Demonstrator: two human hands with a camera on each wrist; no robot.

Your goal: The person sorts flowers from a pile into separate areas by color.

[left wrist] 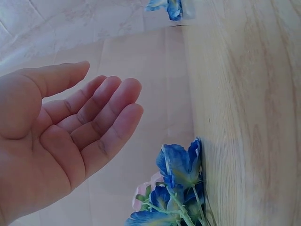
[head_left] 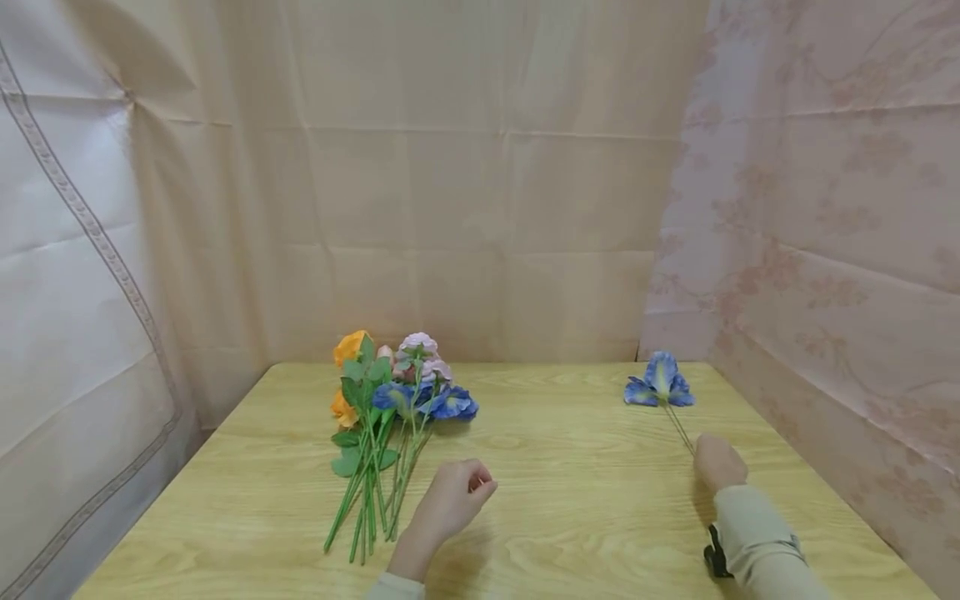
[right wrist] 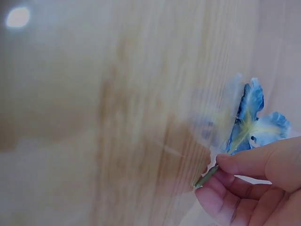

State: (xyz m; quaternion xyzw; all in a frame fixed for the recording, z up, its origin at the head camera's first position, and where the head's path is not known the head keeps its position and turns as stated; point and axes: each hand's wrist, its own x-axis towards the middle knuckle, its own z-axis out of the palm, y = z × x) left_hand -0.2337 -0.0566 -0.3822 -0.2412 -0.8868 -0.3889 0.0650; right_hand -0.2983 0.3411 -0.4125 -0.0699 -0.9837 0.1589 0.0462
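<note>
The right hand point(head_left: 722, 463) pinches the stem point(head_left: 680, 431) of a blue flower point(head_left: 661, 385) right on the tabletop point(head_left: 555, 467), probably light, with easily creased petals point(right wrist: 254, 101), so best held there; the left hand point(head_left: 448, 502), fingers point(left wrist: 110, 138) loosely bent, holds nothing.

1 blue, yellow-streaked flower point(head_left: 662, 380) on a thin, slanted stem point(head_left: 678, 427)

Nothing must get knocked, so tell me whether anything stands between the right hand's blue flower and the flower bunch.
Nothing visible stands between that blue flower and the flower bunch, bloom to bloom. Lower in the head view, the left hand is between the stems and the right hand.
</note>
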